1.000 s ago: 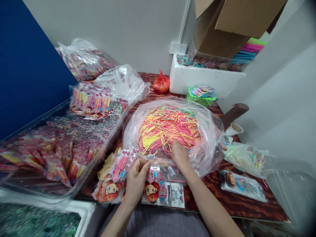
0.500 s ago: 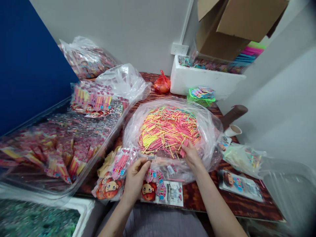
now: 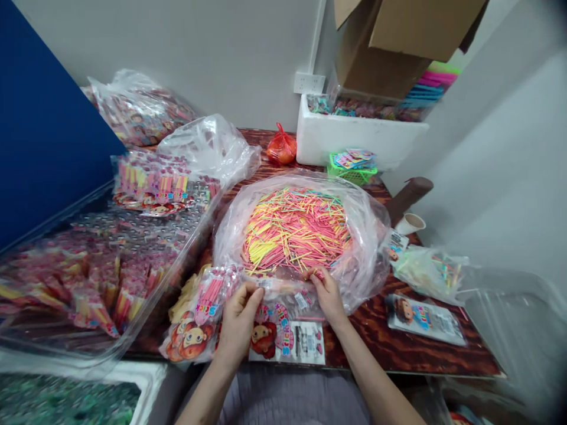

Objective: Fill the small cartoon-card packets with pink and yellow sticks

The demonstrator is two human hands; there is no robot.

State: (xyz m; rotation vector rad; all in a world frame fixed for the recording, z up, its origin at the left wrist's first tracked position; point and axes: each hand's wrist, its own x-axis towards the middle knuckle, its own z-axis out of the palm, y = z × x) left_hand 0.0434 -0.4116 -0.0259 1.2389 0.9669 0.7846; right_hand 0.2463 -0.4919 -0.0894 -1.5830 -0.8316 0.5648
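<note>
A big clear plastic bag full of thin pink, yellow and green sticks lies open on the table in front of me. My left hand pinches the top of a small clear printed packet at the bag's near edge. My right hand is closed on a small bundle of pink sticks just right of the packet's mouth. More printed packets with a cartoon face lie under my hands.
A large clear tub of filled packets stands at the left, with bagged packets behind it. A white foam box, a green basket, a paper cup and a loose packet lie to the right. The table's front edge runs below my hands.
My right hand has pulled back from inside the stick pile to the bag's near edge, now next to the packet. My left hand has stayed on the packet.
</note>
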